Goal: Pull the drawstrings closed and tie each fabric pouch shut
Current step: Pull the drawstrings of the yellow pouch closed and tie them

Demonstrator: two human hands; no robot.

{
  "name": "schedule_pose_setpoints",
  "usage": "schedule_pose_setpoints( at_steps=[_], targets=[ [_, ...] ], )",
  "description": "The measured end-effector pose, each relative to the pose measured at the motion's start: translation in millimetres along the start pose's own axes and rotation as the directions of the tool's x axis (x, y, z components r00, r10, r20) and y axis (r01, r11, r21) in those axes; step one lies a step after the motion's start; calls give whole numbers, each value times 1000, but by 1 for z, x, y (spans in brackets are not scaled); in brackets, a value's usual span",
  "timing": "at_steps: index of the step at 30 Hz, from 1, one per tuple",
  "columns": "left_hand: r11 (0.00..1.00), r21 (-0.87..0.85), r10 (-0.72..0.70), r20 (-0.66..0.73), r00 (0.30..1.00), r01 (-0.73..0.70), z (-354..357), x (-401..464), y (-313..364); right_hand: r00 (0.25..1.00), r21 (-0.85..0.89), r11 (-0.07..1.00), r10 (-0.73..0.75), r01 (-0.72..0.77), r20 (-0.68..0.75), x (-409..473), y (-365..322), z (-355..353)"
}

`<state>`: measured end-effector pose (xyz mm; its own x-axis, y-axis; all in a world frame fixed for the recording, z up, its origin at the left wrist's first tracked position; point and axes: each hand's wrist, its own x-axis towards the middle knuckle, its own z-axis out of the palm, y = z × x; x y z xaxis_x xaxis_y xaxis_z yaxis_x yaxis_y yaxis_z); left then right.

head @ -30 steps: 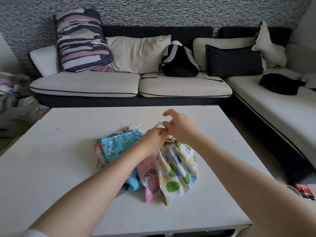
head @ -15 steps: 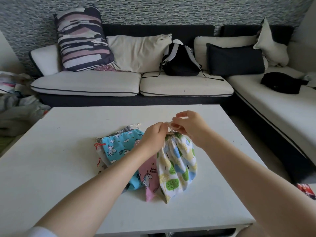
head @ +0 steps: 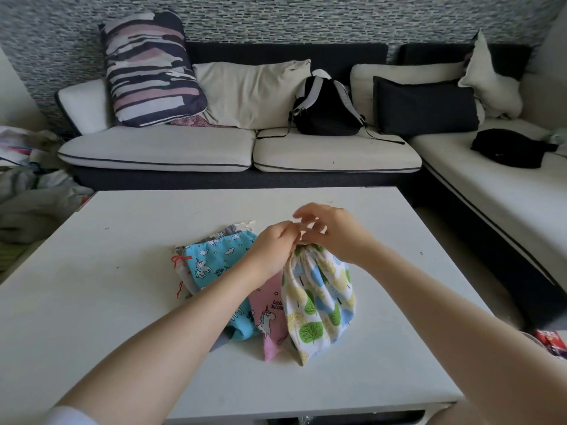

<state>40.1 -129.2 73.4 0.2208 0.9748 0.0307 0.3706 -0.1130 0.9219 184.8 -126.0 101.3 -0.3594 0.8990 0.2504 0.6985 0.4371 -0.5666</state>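
Observation:
A tree-print pouch (head: 319, 302) lies on the white table (head: 122, 302), its mouth gathered tight under my hands. My left hand (head: 271, 248) pinches the drawstring at the gathered neck. My right hand (head: 331, 230) meets it from the right, fingers curled on the string; the string itself is mostly hidden between the fingers. Beside it lie a pink unicorn pouch (head: 270, 317) and a blue unicorn pouch (head: 211, 262), with a grey pouch (head: 228, 231) beneath them at the back.
A sofa (head: 214, 151) with cushions and a black backpack (head: 325, 110) stands beyond the table. Another black bag (head: 509, 148) lies on the right sofa section. Crumpled laundry (head: 27, 185) is piled at the left. A red packet (head: 552, 343) sits on the floor at the right.
Both hands have stayed at the tree-print pouch's neck, working the string; my right hand's fingers have shifted and lifted a little. The pouch has barely moved.

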Motion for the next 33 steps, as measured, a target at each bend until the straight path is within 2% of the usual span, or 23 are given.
schedule_pose_setpoints(
  at_steps=[3,7,10,12,14,15,16,17,18,19,20,21,22,25,28,31,32,33],
  targets=[
    [1000,1,-15,21,1000,15,-3,1,-2,994,-226,969,-92,101,51,1,-2,0],
    [996,88,25,63,998,-31,-7,0,-1,999,-504,862,-42,49,26,0,-6,8],
    [970,220,116,-23,993,-108,-6,-1,-2,999,-514,857,49,-44,-4,2,-12,9],
    [961,245,144,-59,988,-126,-8,-1,-4,988,-455,888,117,-58,102,6,-19,4],
    [944,301,152,-35,988,-135,-9,-1,-7,936,-307,944,214,-123,281,8,-26,-5],
    [933,328,164,-34,986,-144,-9,0,-8,892,-139,963,268,-233,365,8,-27,-8],
    [929,339,178,-54,982,-150,-8,0,-9,850,89,921,309,-380,428,8,-26,-10],
    [928,335,204,-100,974,-160,-8,0,-9,809,318,792,339,-521,481,7,-24,-11],
    [924,334,252,-174,952,-184,-8,0,-9,773,502,605,352,-619,528,7,-20,-12],
    [912,347,319,-263,911,-219,-9,1,-10,751,622,421,356,-660,556,6,-15,-11],
    [890,374,392,-333,858,-261,-11,3,-10,741,691,284,366,-665,563,6,-11,-11],
    [861,407,459,-362,811,-305,-13,3,-9,738,728,203,378,-655,559,5,-9,-10],
    [835,425,505,-343,792,-348,-15,2,-7,739,746,170,389,-644,550,5,-7,-10],
    [760,517,549,-183,816,-395,-11,-1,1,747,735,216,389,-643,539,4,-7,-10],
    [688,613,571,-124,812,-390,-9,-2,4,762,713,291,375,-638,528,2,-7,-11],
    [657,684,457,-28,889,-316,-13,1,11,781,715,329,365,-617,507,-2,-2,-12],
    [605,753,381,10,924,-258,-12,4,13,787,702,366,372,-611,492,-4,-1,-10],
    [506,838,309,47,950,-206,-11,6,13,795,681,416,383,-603,471,-5,-1,-9]
  ],
)
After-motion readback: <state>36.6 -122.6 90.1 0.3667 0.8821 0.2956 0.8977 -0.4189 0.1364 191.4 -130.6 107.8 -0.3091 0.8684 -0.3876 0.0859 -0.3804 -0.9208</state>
